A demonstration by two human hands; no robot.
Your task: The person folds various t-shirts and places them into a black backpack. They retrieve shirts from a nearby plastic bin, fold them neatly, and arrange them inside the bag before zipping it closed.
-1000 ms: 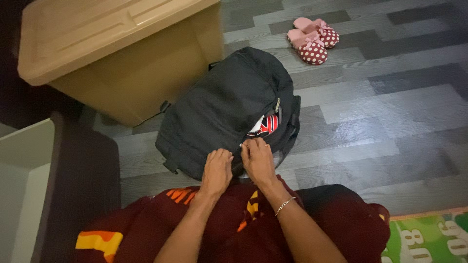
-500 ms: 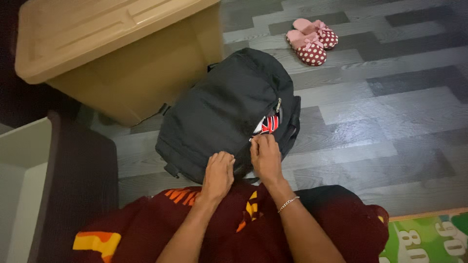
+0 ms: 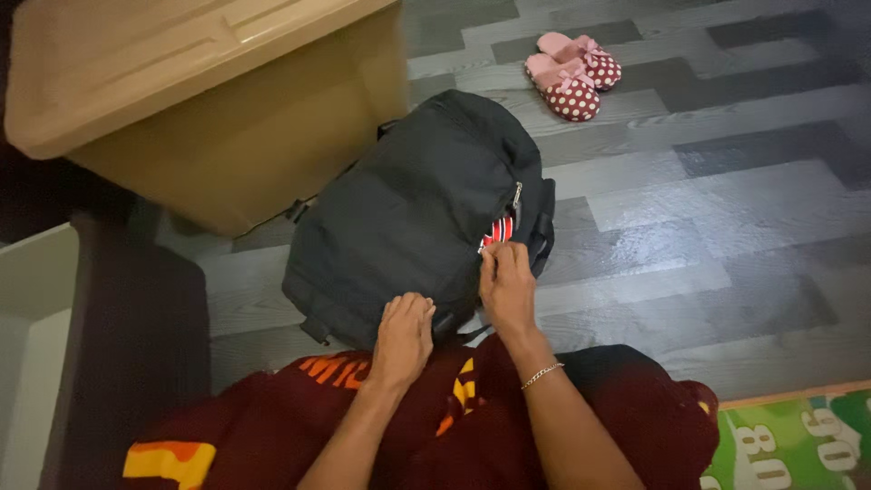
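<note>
Hands: left hand (image 3: 404,332) pressed flat on black backpack (image 3: 408,209); right hand (image 3: 508,289) pinching its zipper
Opening: red-and-white cloth (image 3: 498,233) showing

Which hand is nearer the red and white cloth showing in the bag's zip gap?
Right. The right hand has its fingers right at the red and white cloth in the black bag. The left hand rests lower on the bag's near edge.
</note>
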